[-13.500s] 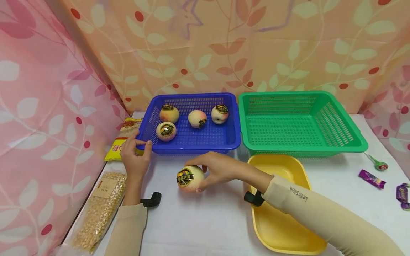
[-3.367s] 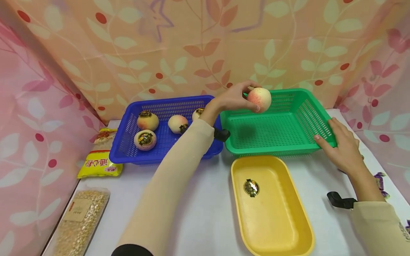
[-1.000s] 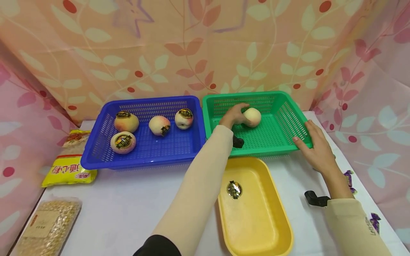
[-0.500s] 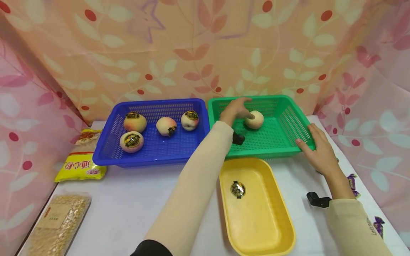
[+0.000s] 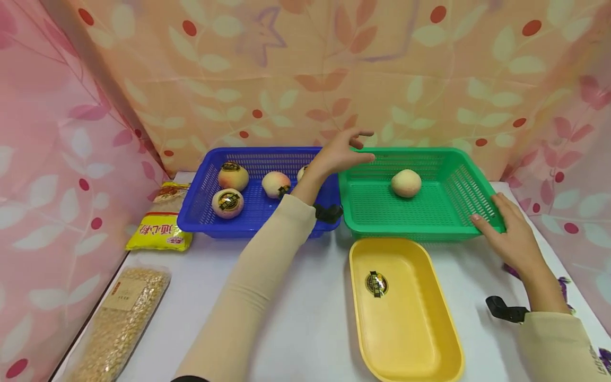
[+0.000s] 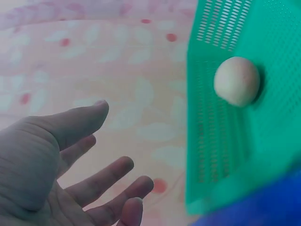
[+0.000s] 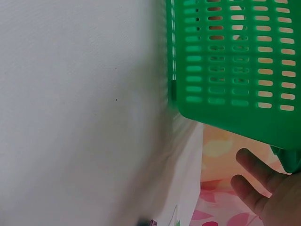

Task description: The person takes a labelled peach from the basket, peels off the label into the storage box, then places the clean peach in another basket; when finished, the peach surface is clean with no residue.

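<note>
Inside the green basket (image 5: 458, 229) lies one peach (image 5: 407, 183), pale and pink, with no sticker showing. My left hand (image 5: 336, 153) hovers above the rims where the blue basket (image 5: 267, 232) and the green one meet; it holds nothing. Its thumb and fingers are spread apart in the left wrist view, with the peach in the basket beyond them. My right hand (image 5: 515, 239) grips the green basket at its front right corner, thumb over the rim. Several peaches, such as a stickered peach (image 5: 227, 203), lie in the blue basket; my left wrist partly covers one.
In front of the green basket stands a yellow tray (image 5: 410, 339) with a black and gold sticker (image 5: 376, 284) on its floor. At left lie a yellow food packet (image 5: 159, 231) and a bag of beans or grains (image 5: 125, 318). Purple wrapped candies (image 5: 563, 289) lie at far right.
Earlier my left hand carried the peach over to the green basket and set it down inside. It has since let go, lifted and drawn back left. The right hand stays at the corner.
</note>
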A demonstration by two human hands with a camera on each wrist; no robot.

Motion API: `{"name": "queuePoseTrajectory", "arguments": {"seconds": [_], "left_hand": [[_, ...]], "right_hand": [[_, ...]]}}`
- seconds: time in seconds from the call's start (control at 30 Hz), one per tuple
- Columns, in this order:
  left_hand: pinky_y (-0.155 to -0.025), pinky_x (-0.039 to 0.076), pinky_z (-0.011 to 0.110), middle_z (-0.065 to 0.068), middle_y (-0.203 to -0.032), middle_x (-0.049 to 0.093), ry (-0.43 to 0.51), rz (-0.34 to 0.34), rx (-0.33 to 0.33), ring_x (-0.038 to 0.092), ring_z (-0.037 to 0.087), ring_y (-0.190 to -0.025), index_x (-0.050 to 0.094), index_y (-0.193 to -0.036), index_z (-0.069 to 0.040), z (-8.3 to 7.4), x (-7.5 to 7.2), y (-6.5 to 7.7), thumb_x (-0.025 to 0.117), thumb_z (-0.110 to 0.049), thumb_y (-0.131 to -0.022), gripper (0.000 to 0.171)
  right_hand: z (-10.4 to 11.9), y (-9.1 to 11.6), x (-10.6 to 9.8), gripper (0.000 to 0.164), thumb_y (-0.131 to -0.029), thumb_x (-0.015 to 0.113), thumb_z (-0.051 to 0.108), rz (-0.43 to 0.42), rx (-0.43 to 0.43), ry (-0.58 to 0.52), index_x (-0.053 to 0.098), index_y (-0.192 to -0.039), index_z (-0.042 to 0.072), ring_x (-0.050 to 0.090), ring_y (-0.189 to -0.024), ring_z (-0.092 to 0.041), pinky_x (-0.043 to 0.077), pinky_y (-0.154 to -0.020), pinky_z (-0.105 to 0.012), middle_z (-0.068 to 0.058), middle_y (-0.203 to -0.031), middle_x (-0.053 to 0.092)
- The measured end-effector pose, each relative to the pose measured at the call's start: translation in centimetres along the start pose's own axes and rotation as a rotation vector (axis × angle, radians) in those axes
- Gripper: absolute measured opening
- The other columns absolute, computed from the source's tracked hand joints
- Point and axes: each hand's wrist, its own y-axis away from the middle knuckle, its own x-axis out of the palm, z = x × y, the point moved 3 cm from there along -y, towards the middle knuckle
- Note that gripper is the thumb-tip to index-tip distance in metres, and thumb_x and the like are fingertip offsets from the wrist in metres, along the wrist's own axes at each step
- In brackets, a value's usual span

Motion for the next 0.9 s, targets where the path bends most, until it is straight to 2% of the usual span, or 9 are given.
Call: {"name": "queuePoseTrajectory", "arguments": {"seconds": [0.1, 0.2, 0.33, 0.47, 0.63, 0.77, 0.9], "left_hand": [[-0.103, 0.05, 0.035, 0.002, -0.141, 0.06, 0.044, -0.047, 0.053, 0.056, 0.019, -0.129, 0.054, -0.146, -0.026, 0.2, -1.5, 2.2, 0.073, -0.029, -0.094, 0.056], [-0.1, 0.051, 0.034, 0.001, -0.139, 0.061, 0.07, -0.103, 0.076, 0.06, 0.021, -0.122, 0.057, -0.144, -0.025, 0.3, -2.9, 4.4, 0.073, -0.027, -0.094, 0.052], [-0.096, 0.053, 0.04, 0.001, -0.135, 0.064, 0.054, -0.171, 0.08, 0.062, 0.024, -0.115, 0.059, -0.141, -0.027, 0.9, -4.5, 7.4, 0.073, -0.028, -0.094, 0.049], [-0.096, 0.052, 0.044, 0.0, -0.133, 0.067, 0.014, -0.239, 0.044, 0.061, 0.024, -0.118, 0.061, -0.139, -0.03, 1.9, -5.7, 10.2, 0.074, -0.032, -0.094, 0.047], [-0.094, 0.054, 0.044, 0.001, -0.133, 0.067, 0.005, -0.331, 0.002, 0.061, 0.021, -0.12, 0.062, -0.136, -0.031, 3.9, -6.9, 13.4, 0.074, -0.032, -0.094, 0.044], [-0.093, 0.05, 0.046, 0.003, -0.134, 0.066, -0.01, -0.414, -0.002, 0.059, 0.026, -0.123, 0.063, -0.137, -0.025, 6.0, -7.8, 15.6, 0.072, -0.029, -0.096, 0.042], [-0.097, 0.05, 0.051, 0.005, -0.135, 0.066, -0.057, -0.523, -0.021, 0.058, 0.03, -0.127, 0.065, -0.133, -0.02, 8.1, -8.6, 17.6, 0.071, -0.025, -0.096, 0.038]], "right_hand": [[-0.2, 0.1, -0.4, 0.078, -0.102, 0.05, 0.043, -0.003, 0.012, -0.001, 0.016, -0.163, 0.009, 0.009, -0.154, -0.053, 0.011, -0.114, -0.079, -0.024, -0.17, 0.011], [-0.3, 0.1, -0.8, 0.079, -0.101, 0.051, 0.044, 0.002, 0.034, 0.007, 0.016, -0.163, 0.008, 0.011, -0.152, -0.055, 0.014, -0.113, -0.08, -0.026, -0.169, 0.012], [-0.4, -0.1, -0.9, 0.082, -0.1, 0.052, 0.046, 0.011, 0.064, 0.014, 0.015, -0.163, 0.009, 0.016, -0.148, -0.06, 0.019, -0.109, -0.082, -0.028, -0.168, 0.011], [-0.5, -0.2, -0.9, 0.081, -0.1, 0.053, 0.044, -0.002, 0.061, 0.007, 0.018, -0.162, 0.006, 0.017, -0.148, -0.06, 0.018, -0.11, -0.081, -0.029, -0.167, 0.012], [-0.7, -0.2, -0.8, 0.08, -0.1, 0.054, 0.041, -0.021, 0.043, -0.005, 0.021, -0.161, 0.003, 0.015, -0.149, -0.059, 0.014, -0.113, -0.08, -0.029, -0.168, 0.011], [-0.7, -0.2, -0.8, 0.08, -0.1, 0.054, 0.041, -0.021, 0.042, -0.007, 0.02, -0.161, 0.003, 0.011, -0.15, -0.059, 0.013, -0.112, -0.08, -0.028, -0.169, 0.009], [-0.6, -0.2, -0.7, 0.078, -0.1, 0.054, 0.04, -0.04, 0.018, -0.003, 0.023, -0.16, 0.001, 0.008, -0.152, -0.056, 0.004, -0.118, -0.076, -0.028, -0.168, 0.011]]}}
